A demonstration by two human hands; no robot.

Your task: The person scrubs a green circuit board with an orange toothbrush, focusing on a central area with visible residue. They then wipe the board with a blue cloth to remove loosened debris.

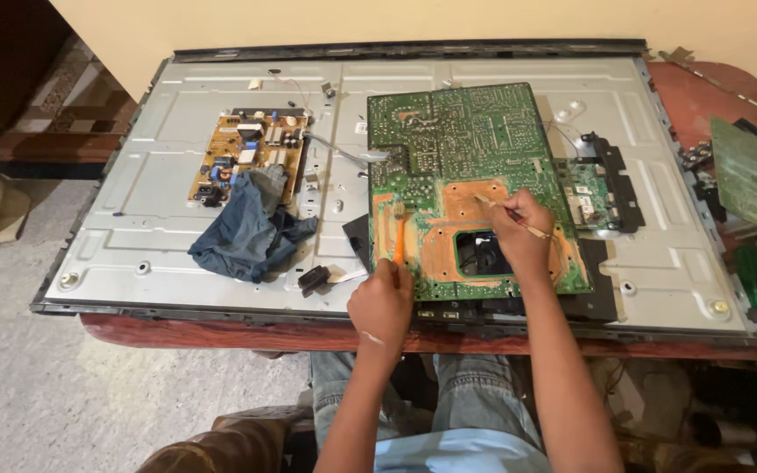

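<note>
On the left of the big grey metal panel (177, 175) sits a small yellow board (251, 153), with a blue cloth (251, 232) bunched up just below it. These are well apart from both hands.

The left hand (383, 302) is closed around an orange brush (399, 235). The brush points straight away from the person, and its tip touches the left edge of the green board (466, 149).

The green board lies flat on the panel, right in front of the person, with its long side running away from them.

The right hand (519, 232) is closed on a thin stick tool (510, 215). The stick slants up to the left. This hand rests farther onto the board than the left hand.
</note>
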